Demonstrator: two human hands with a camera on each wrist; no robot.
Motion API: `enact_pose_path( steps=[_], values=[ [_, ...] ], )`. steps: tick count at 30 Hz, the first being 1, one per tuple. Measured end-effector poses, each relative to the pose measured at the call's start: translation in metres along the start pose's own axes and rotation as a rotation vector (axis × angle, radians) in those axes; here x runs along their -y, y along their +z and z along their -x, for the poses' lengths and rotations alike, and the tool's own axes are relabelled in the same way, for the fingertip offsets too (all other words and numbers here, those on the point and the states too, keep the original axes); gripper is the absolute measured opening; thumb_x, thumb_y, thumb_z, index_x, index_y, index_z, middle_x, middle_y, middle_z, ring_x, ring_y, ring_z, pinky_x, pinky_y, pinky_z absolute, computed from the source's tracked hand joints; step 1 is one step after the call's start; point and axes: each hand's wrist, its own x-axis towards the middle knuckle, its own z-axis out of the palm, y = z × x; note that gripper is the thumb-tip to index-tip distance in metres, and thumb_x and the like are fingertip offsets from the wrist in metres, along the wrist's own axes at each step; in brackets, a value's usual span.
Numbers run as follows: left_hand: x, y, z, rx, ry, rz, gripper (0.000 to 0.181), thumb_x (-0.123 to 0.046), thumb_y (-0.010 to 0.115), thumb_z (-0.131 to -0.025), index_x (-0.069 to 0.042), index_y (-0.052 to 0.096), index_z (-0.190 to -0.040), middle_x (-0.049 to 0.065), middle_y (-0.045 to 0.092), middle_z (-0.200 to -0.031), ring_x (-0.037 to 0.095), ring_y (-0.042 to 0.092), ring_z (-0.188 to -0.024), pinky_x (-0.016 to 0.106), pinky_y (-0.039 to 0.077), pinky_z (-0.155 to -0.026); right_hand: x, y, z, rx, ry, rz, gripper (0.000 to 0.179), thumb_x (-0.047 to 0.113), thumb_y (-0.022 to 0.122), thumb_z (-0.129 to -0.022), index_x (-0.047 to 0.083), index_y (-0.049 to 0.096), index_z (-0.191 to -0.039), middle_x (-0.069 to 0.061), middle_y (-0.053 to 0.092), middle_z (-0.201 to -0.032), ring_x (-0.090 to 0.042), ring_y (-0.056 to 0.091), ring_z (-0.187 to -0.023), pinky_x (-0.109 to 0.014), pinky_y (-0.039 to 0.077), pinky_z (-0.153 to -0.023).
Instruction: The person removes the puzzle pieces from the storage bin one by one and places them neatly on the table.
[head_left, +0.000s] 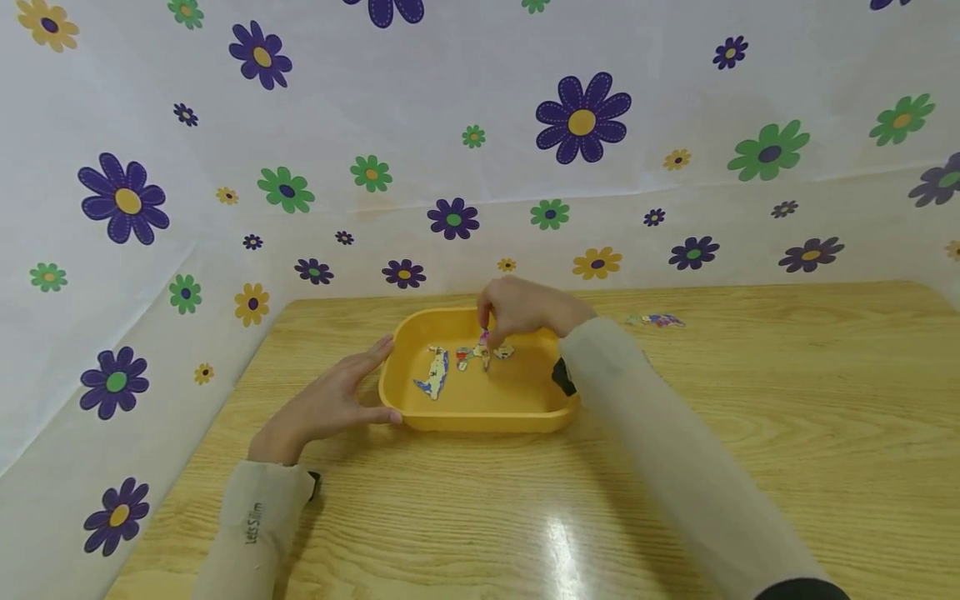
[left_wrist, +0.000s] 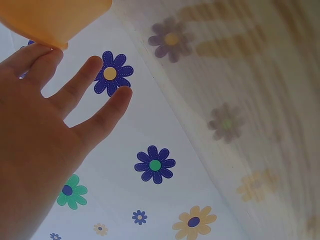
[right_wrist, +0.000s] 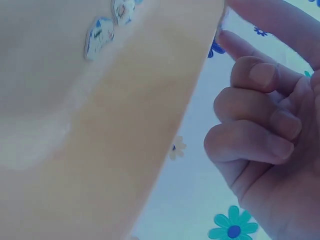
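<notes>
A yellow tray (head_left: 480, 423) stands on the wooden table. Inside it lie several flat printed cut-outs: a large cream and blue one (head_left: 435, 373) at the left, a smaller red and blue one (head_left: 462, 357) near the middle, and a cream one (head_left: 504, 352) to its right. Over the tray's far side my right hand (head_left: 517, 304) pinches a small pink-purple cut-out (head_left: 484, 335) between thumb and index finger; its other fingers curl in the right wrist view. My left hand (head_left: 330, 404) touches the tray's left end, fingers fairly straight and spread, thumb at the front corner.
Beyond the tray, to the right, more printed cut-outs (head_left: 660, 320) lie on the table (head_left: 787, 417). A white cloth with flower prints (head_left: 480, 175) hangs behind the table and along its left side.
</notes>
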Motion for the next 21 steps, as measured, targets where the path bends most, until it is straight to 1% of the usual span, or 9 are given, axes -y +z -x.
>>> enact_pose_path(
  steps=[7, 16, 21],
  values=[
    [0.000, 0.000, 0.000, -0.003, 0.000, 0.001, 0.104, -0.048, 0.082, -0.083, -0.004, 0.028, -0.159, 0.014, 0.023, -0.166, 0.042, 0.028, -0.147, 0.063, 0.025, -0.116, 0.001, -0.011, 0.008, -0.020, 0.038, 0.003, 0.022, 0.014, 0.081, -0.087, 0.001, 0.072, -0.102, -0.007, 0.058, -0.086, -0.020, 0.049, -0.077, -0.029, 0.043, -0.068],
    [0.000, 0.000, 0.000, 0.001, -0.010, 0.002, 0.104, -0.048, 0.082, -0.083, -0.004, 0.028, -0.160, 0.014, 0.023, -0.166, 0.042, 0.028, -0.147, 0.064, 0.025, -0.116, -0.014, -0.018, 0.019, -0.067, 0.024, 0.017, 0.021, 0.014, 0.081, -0.087, 0.001, 0.071, -0.100, -0.007, 0.056, -0.083, -0.022, 0.049, -0.078, -0.030, 0.043, -0.068],
    [0.000, 0.000, 0.000, 0.003, -0.002, 0.004, 0.104, -0.047, 0.082, -0.083, -0.004, 0.028, -0.160, 0.014, 0.023, -0.166, 0.042, 0.028, -0.147, 0.063, 0.025, -0.116, -0.024, -0.021, 0.024, -0.074, 0.050, 0.006, 0.020, 0.015, 0.080, -0.088, 0.001, 0.071, -0.099, -0.008, 0.054, -0.084, -0.022, 0.048, -0.080, -0.031, 0.042, -0.069]
  ],
)
